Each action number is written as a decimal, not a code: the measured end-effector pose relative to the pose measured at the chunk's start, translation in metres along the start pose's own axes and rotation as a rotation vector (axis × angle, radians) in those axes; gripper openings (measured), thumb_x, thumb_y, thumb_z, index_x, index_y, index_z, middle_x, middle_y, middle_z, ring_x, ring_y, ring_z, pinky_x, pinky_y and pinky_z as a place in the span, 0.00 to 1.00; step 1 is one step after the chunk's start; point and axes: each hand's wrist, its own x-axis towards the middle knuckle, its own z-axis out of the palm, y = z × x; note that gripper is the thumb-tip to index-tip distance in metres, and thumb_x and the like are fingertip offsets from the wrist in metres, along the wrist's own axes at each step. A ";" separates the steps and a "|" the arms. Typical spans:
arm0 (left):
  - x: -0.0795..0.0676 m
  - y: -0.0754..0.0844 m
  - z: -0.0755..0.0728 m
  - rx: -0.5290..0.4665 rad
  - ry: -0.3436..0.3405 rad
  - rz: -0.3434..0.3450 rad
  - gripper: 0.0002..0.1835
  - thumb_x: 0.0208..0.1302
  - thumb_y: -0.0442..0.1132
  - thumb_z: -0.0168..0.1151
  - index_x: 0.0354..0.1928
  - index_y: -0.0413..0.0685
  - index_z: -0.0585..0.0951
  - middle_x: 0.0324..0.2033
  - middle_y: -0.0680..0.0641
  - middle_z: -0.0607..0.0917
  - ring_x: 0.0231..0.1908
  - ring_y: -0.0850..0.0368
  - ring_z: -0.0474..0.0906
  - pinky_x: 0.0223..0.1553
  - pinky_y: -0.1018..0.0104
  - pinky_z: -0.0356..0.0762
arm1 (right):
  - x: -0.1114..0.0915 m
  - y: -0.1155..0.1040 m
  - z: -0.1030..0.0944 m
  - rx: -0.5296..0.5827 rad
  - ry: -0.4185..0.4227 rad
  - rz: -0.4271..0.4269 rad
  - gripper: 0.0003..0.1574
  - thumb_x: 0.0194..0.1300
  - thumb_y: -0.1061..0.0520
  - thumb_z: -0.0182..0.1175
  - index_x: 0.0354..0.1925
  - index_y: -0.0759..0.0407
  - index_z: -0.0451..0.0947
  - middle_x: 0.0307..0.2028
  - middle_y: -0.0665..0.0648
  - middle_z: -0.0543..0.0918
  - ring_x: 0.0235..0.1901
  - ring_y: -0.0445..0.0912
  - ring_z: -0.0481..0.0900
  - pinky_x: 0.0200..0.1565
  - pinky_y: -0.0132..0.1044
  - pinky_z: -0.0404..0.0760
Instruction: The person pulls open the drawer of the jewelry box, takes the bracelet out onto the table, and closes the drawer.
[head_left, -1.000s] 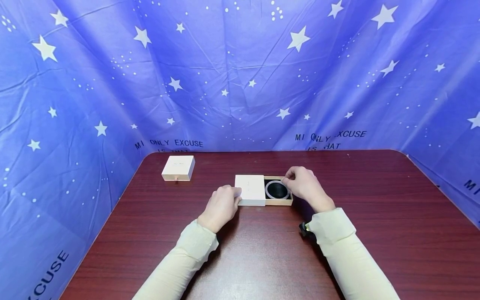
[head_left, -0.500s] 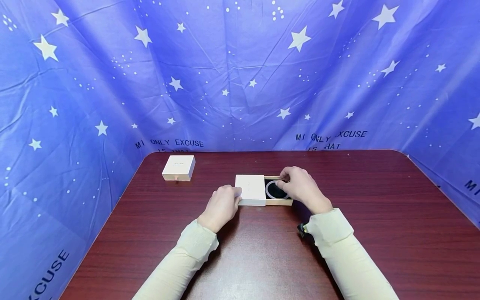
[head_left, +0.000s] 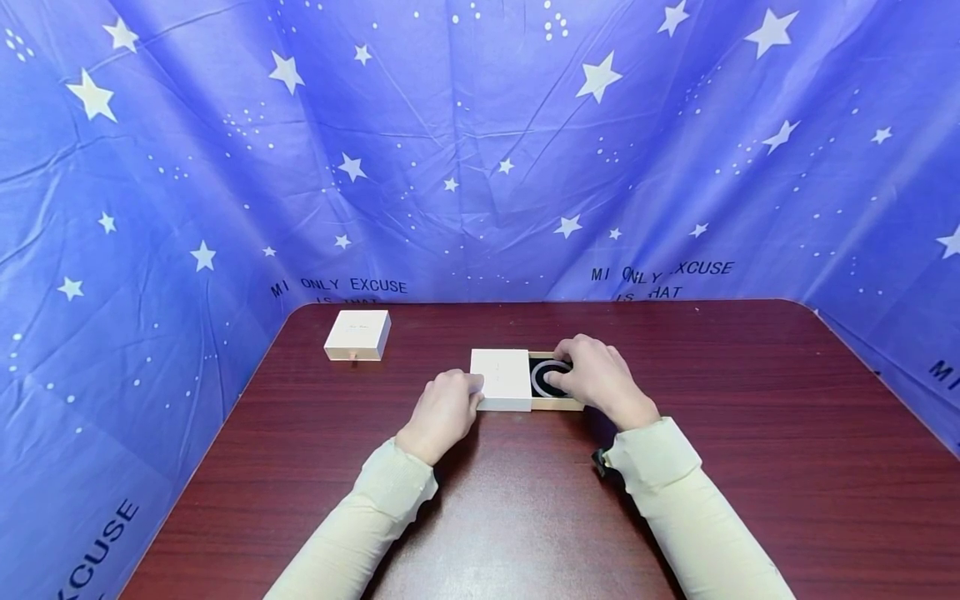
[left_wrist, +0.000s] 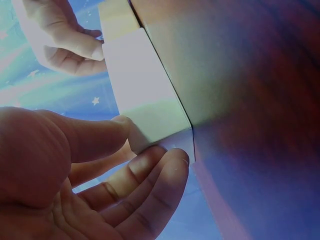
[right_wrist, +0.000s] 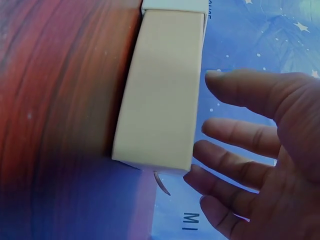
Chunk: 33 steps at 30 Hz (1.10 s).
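A white sliding box with its sleeve (head_left: 501,381) on the left and its drawer (head_left: 557,405) pulled out to the right lies on the table. In the black-lined drawer sits a pale round bangle (head_left: 535,380). My left hand (head_left: 441,410) holds the sleeve's left end, thumb on the top edge and fingers curled at the end face, as the left wrist view shows. Over the drawer is my right hand (head_left: 600,375), its thumb and fingertips overlapping the bangle. In the right wrist view its fingers are spread, the tips right at the drawer's upper edge.
Another white box (head_left: 357,334), closed with a small pull tab, stands at the back left of the dark red wooden table (head_left: 480,517). A blue curtain (head_left: 465,167) with white stars hangs behind the table and along its sides.
My right hand has moved left from the drawer's right end until its thumb and fingers lie over the bangle. My left hand and both boxes have stayed in place.
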 end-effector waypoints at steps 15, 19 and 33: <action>0.000 -0.001 0.001 -0.002 0.001 0.002 0.20 0.59 0.34 0.65 0.16 0.52 0.65 0.17 0.51 0.68 0.20 0.53 0.71 0.23 0.60 0.71 | 0.000 -0.005 0.011 -0.070 -0.014 -0.066 0.29 0.51 0.42 0.67 0.47 0.58 0.81 0.42 0.58 0.81 0.42 0.54 0.78 0.41 0.50 0.72; 0.000 -0.001 0.001 -0.007 0.009 0.012 0.20 0.58 0.33 0.65 0.16 0.52 0.65 0.17 0.51 0.68 0.20 0.53 0.72 0.23 0.60 0.71 | -0.002 -0.008 0.011 -0.110 -0.033 -0.072 0.34 0.51 0.38 0.68 0.49 0.59 0.80 0.44 0.60 0.81 0.45 0.55 0.78 0.42 0.51 0.71; 0.000 -0.002 0.002 0.014 0.011 0.007 0.19 0.58 0.34 0.65 0.18 0.52 0.66 0.18 0.51 0.69 0.21 0.51 0.75 0.22 0.58 0.73 | -0.001 -0.009 0.016 -0.155 -0.050 -0.055 0.39 0.52 0.36 0.65 0.53 0.62 0.77 0.46 0.61 0.80 0.46 0.58 0.77 0.43 0.52 0.71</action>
